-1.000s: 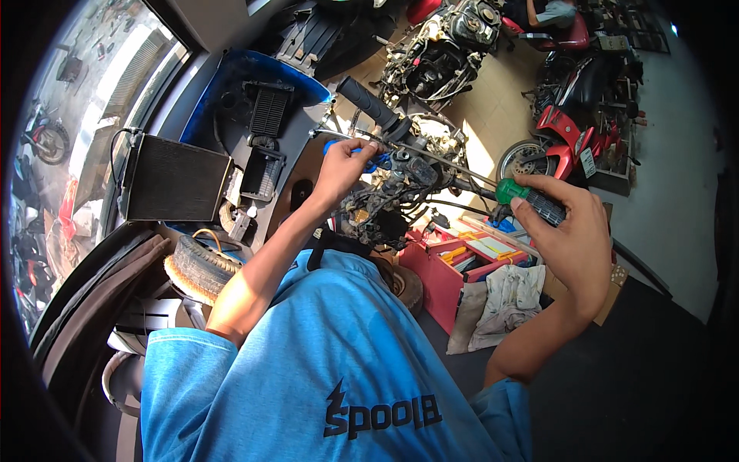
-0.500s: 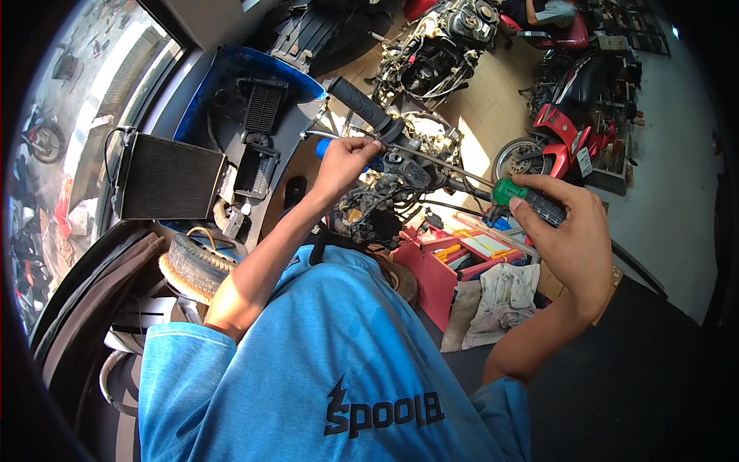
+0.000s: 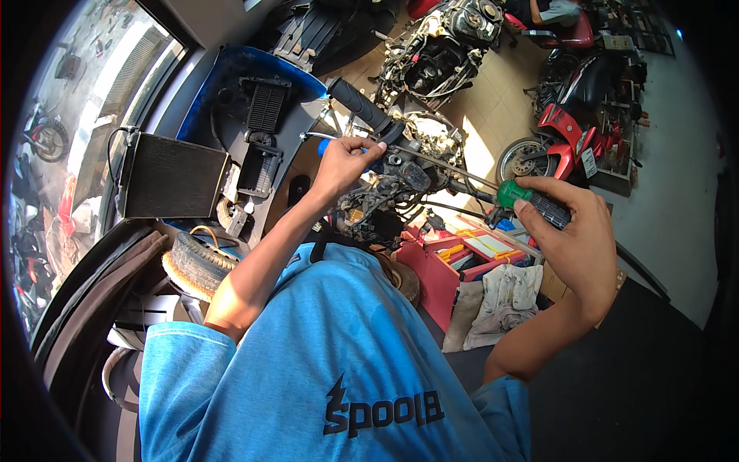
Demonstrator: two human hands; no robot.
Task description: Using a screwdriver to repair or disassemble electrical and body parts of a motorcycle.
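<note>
My right hand (image 3: 573,231) is wrapped around the green and black handle of a screwdriver (image 3: 514,194). The long shaft slants up and left across the handlebar area, toward my left hand (image 3: 348,165). Thumb and forefinger of that hand are pinched together at the shaft's tip end; whatever lies between them is too small to make out. Just beyond the fingertips is the black rubber handlebar grip (image 3: 359,104). A blue part (image 3: 324,146) shows behind my left hand, partly covered. Below the shaft sits the stripped motorcycle's handlebar clamp and wiring (image 3: 412,175).
At left are a radiator (image 3: 173,177), a blue-rimmed bin (image 3: 202,88) with parts, and a tyre (image 3: 196,266). A red toolbox (image 3: 427,289) with rags (image 3: 504,300) stands below my right hand. Beyond are an engine (image 3: 431,65), a red motorcycle (image 3: 562,135) and a seated person (image 3: 558,11).
Both hands keep their holds. My right hand and the screwdriver have shifted very slightly right, and the view has moved a little.
</note>
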